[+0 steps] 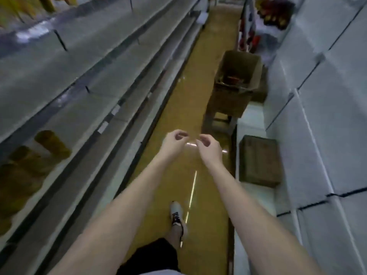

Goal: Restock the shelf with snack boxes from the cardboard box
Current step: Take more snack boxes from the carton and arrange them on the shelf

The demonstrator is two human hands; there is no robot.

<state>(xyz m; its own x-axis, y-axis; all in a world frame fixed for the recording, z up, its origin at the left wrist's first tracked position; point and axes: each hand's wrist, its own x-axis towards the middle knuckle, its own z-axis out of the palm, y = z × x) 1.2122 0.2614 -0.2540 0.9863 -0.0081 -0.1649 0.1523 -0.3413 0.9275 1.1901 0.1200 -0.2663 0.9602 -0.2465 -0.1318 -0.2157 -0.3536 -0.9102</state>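
Observation:
An open cardboard box (237, 76) stands on a stool up the aisle, ahead and right of me, with reddish snack boxes (234, 79) blurred inside it. Both my arms reach forward over the floor. My left hand (174, 142) and my right hand (208, 148) hang side by side, fingers loosely curled, holding nothing, well short of the box. Yellow-brown snack boxes (52, 142) stand in a row on the left shelf (83, 108), lower left of the view.
Long grey shelves line both sides of a narrow aisle with a glossy yellow floor (184, 108). A closed brown carton (259, 160) lies on the low right shelf. My shoe (176, 213) steps on the floor. Colourful goods sit at the far right end.

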